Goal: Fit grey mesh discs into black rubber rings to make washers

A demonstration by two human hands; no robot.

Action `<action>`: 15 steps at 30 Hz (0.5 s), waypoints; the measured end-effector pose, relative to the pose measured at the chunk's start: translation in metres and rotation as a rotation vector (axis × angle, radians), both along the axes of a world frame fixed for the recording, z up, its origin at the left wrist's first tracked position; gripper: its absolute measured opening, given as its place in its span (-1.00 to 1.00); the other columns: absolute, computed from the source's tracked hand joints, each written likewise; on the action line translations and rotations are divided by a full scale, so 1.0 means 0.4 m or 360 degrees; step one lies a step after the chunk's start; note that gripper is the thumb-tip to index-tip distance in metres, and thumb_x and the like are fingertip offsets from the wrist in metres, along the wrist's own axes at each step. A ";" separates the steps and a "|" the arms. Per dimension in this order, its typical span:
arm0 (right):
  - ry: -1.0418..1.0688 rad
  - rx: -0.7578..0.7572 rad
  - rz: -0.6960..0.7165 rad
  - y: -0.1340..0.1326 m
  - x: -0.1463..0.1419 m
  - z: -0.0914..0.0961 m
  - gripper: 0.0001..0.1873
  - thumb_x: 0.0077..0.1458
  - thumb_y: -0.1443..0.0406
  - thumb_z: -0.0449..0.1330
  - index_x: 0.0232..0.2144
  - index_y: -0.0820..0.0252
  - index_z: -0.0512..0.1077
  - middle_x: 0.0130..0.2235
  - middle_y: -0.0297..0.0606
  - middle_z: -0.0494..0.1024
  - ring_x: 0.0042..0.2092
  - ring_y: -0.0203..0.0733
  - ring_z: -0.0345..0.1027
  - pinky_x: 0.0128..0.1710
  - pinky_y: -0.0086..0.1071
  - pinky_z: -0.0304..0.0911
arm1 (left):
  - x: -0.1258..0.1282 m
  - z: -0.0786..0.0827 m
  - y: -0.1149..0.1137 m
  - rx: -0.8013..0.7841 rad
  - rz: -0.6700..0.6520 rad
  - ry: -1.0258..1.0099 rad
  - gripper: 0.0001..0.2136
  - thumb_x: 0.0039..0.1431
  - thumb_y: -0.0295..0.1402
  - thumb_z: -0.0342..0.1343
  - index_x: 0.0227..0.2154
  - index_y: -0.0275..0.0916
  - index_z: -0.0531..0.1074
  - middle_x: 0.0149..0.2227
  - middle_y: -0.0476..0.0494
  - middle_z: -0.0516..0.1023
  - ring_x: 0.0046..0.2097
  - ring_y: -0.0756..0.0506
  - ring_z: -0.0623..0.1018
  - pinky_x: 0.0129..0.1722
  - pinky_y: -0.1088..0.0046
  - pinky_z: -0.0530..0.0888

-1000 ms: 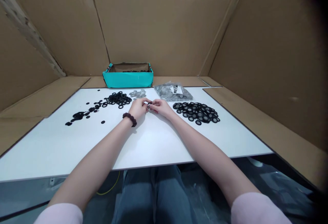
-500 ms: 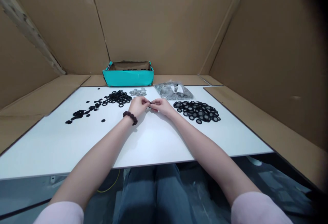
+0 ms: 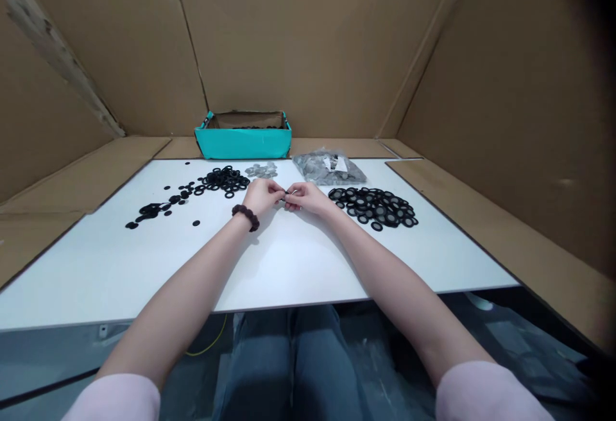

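My left hand [image 3: 264, 195] and my right hand [image 3: 306, 197] meet over the middle of the white table, fingertips pinched together. Between them they hold a small black ring [image 3: 285, 194], mostly hidden by the fingers. Left of my hands lies a pile of black rings [image 3: 225, 179], with grey translucent discs [image 3: 262, 171] just behind the left hand. To the right of my right hand is a heap of black rings with grey centres [image 3: 378, 208]. Small black discs [image 3: 153, 210] are scattered at the left.
A turquoise box [image 3: 243, 144] with black pieces inside stands at the back. Beside it lies a clear plastic bag [image 3: 329, 167] of grey discs with a white label. Cardboard walls [image 3: 308, 49] enclose the white table [image 3: 298, 267] at the back and sides.
Both hands stay together at the same spot, with the fingers shifted slightly around the small black ring. The whole view has moved a little; the piles look unchanged.
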State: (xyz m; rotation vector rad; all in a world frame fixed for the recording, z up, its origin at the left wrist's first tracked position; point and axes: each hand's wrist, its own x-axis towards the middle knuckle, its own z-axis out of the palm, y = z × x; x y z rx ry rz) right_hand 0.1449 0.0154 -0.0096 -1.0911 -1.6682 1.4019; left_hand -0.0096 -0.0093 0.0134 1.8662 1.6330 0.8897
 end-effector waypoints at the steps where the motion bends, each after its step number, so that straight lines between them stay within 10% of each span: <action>1: -0.0018 0.0001 -0.0001 -0.001 -0.001 0.002 -0.83 -0.04 0.45 0.30 -0.56 0.29 0.37 -0.63 -0.31 0.51 -0.58 -0.38 0.35 -0.56 -0.55 0.21 | -0.001 0.000 0.000 0.0010 -0.0002 0.0019 -0.87 -0.02 -0.42 0.12 -0.46 -0.29 0.57 -0.54 -0.09 0.56 -0.40 -0.05 0.54 -0.29 0.47 0.47; 15: 0.0080 0.0043 -0.0171 0.002 0.000 0.004 -0.82 -0.08 0.43 0.31 -0.58 0.27 0.37 -0.65 -0.33 0.47 -0.61 -0.36 0.31 -0.59 -0.53 0.20 | -0.010 -0.024 0.023 -0.0151 0.0035 -0.0303 -0.86 0.03 -0.37 0.11 -0.48 -0.31 0.53 -0.52 -0.10 0.56 -0.46 0.01 0.49 -0.42 0.53 0.45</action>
